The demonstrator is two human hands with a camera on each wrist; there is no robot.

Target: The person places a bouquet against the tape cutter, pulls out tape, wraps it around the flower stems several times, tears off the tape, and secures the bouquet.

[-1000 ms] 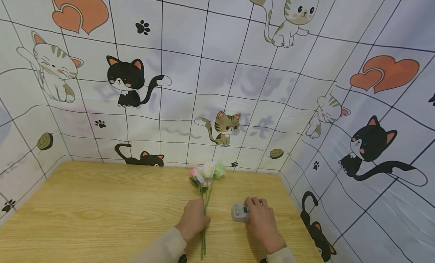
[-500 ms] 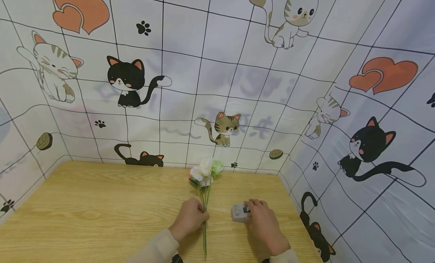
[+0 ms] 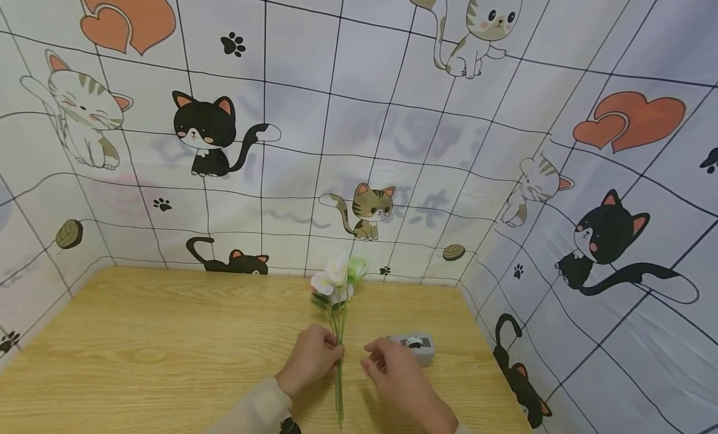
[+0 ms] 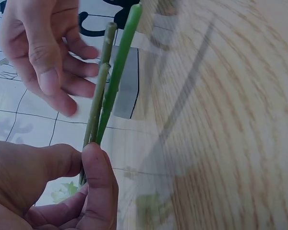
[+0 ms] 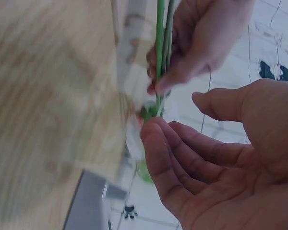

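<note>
My left hand pinches the green stems of a small bunch of artificial flowers, whose white, pink and pale green heads point away towards the back wall. Bare stem ends stick out past the thumb and fingertips in the left wrist view. To the right of the bunch, my right hand hovers with its fingers loosely bent; in the right wrist view its thumb stands apart from the fingertips and nothing shows between them. A grey tape dispenser stands just beyond the right hand, which partly hides it.
The wooden table extends far to the left. A white cloth printed with cats, hearts and grid lines hangs behind the table and along both sides.
My right hand has left the tape dispenser and moved left towards the stems; the dispenser now sits slightly farther right. The left hand keeps its pinch, and the flowers have shifted slightly.
</note>
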